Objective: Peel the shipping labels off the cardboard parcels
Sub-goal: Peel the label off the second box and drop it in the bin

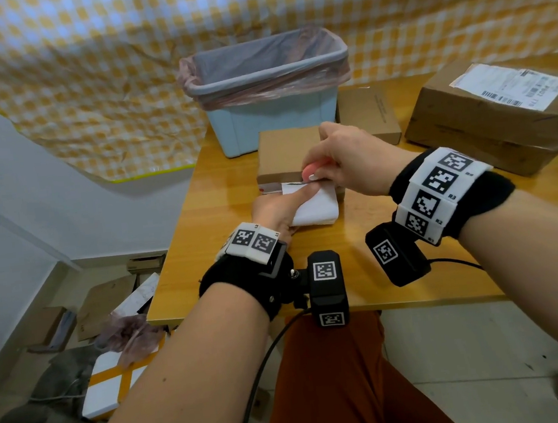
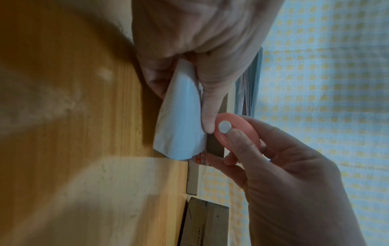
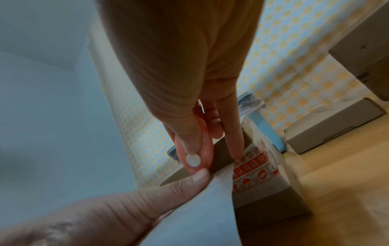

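A small cardboard parcel lies mid-table, with red printed tape on its near face. Its white shipping label is peeled back toward me off the top. My left hand pinches the loose label between thumb and fingers, the thumb stretched along it to the peel line. A small pink cutter with a white round button is gripped by my right hand. The cutter's tip sits at the peel line beside my left thumb. Any blade is hidden.
A blue bin lined with a pink bag stands behind the parcel. A flat cardboard box and a large parcel with a white label sit at the right. Cardboard scraps and bags litter the floor on the left.
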